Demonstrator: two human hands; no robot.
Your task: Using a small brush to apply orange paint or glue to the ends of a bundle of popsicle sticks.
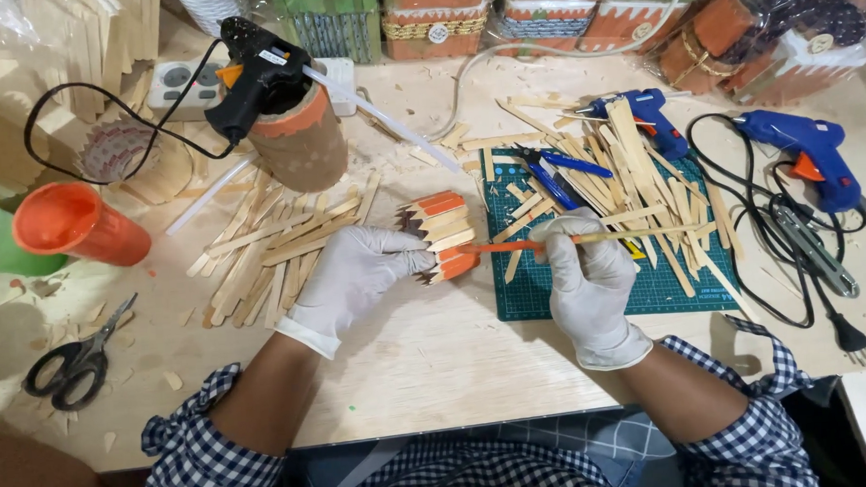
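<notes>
Two gloved hands work mid-tabletop (pixel 439 370). Leftmost lie black scissors (pixel 73 361). The left hand (pixel 352 276) has its grip clamped on a pencil-shaped stick holder (pixel 442 235), lying just left of the green cutting mat (pixel 591 300). The right hand (pixel 585 276) pinches a thin brush (pixel 550 241), whose orange tip touches the holder.

A pale wooden tabletop (pixel 438 360) fills the view, under bright even light. Wood shavings lie scattered on its left part. Its front edge is straight.
</notes>
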